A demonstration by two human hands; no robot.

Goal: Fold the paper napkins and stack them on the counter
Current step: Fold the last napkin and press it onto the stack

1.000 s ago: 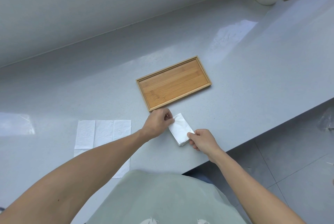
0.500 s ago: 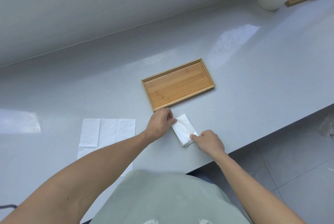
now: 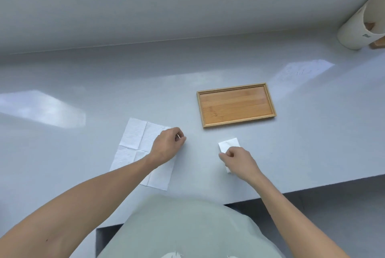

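A folded white napkin (image 3: 229, 144) lies on the grey counter (image 3: 312, 132), just in front of an empty bamboo tray (image 3: 235, 105). My right hand (image 3: 239, 161) covers the near end of this small packet, with fingers pinched on its edge. To the left an unfolded white napkin (image 3: 135, 143) lies flat, its crease lines showing. My left hand (image 3: 168, 145) sits on its far right corner, fingers curled, and a bit of white paper shows between thumb and fingertips.
A white cylindrical container (image 3: 354, 26) stands at the far right by the wall, with a wooden item (image 3: 379, 43) behind it. The counter's front edge (image 3: 312, 183) runs close behind my right wrist. Grey floor lies below it.
My left hand let go of the folded napkin and moved left onto the unfolded napkin's corner. The right hand stayed on the folded napkin. The view swung left.
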